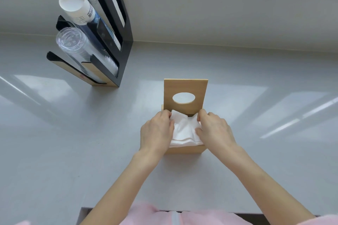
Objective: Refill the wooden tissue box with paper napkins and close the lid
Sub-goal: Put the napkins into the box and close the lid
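The wooden tissue box [184,149] stands on the grey counter, straight in front of me. Its lid [185,87], a wooden panel with an oval hole, stands upright at the box's far side. A stack of white paper napkins [184,129] sits in the open box, its top sheets rumpled and rising above the rim. My left hand [157,131] grips the stack's left side, fingers pinching the far left corner. My right hand [215,129] grips the right side, fingers on the far right corner. Both hands hide the box's side walls.
A black and wood cup dispenser [109,42] stands at the back left against the wall, holding white paper cups [75,3] and clear plastic cups [73,44]. The counter's front edge [210,210] runs close to my body, with pink clothing below it.
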### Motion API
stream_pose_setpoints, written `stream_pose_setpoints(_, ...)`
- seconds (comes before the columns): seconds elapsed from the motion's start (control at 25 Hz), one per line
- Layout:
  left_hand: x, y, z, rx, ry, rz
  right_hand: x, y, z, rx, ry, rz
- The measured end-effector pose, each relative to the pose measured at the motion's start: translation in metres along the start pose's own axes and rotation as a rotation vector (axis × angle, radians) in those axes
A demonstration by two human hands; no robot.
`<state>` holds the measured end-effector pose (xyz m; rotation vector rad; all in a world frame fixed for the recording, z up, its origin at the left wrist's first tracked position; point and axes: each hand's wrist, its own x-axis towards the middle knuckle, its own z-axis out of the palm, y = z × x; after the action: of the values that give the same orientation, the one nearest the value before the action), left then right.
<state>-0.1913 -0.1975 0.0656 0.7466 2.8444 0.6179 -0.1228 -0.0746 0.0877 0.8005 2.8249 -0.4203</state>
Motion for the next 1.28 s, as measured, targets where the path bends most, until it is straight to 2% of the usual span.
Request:
stream_pose_setpoints(0.24, 0.005, 0.000, 0.009, 0.054, -0.064, 0.020, 0.009, -0.006, 0.007, -0.132, 0.038, -0.062)
stream_pose_setpoints(0.44, 0.006, -0.001, 0.018, 0.221, -0.085, 0.089, 0.017, -0.002, 0.021, -0.313, 0.010, -0.174)
stream_pose_setpoints(0.56, 0.005, -0.001, 0.020, 0.367, -0.161, 0.152, 0.021, -0.002, 0.026, -0.342, -0.040, -0.206)
stream_pose_setpoints(0.72, 0.011, 0.004, 0.016, 0.448, -0.268, 0.190, 0.022, -0.006, 0.023, -0.372, -0.074, -0.229)
stream_pose_setpoints(0.88, 0.007, 0.002, 0.008, 0.392, -0.169, 0.153, 0.021, -0.001, 0.014, -0.351, -0.017, -0.210)
stream_pose_setpoints(1.0, 0.006, -0.001, 0.001, 0.402, -0.117, 0.293, 0.019, 0.011, 0.002, -0.331, 0.060, -0.355)
stream_pose_setpoints(1.12, 0.014, -0.001, 0.003, 0.541, -0.324, 0.425, 0.021, 0.016, 0.005, -0.408, -0.089, -0.496)
stream_pose_setpoints(1.2, 0.020, 0.001, 0.005, 0.631, -0.448, 0.430, 0.024, 0.015, 0.009, -0.480, -0.180, -0.477)
stream_pose_setpoints(1.28, 0.023, 0.001, 0.008, 0.672, -0.502, 0.432, 0.028, 0.012, 0.013, -0.533, -0.209, -0.478)
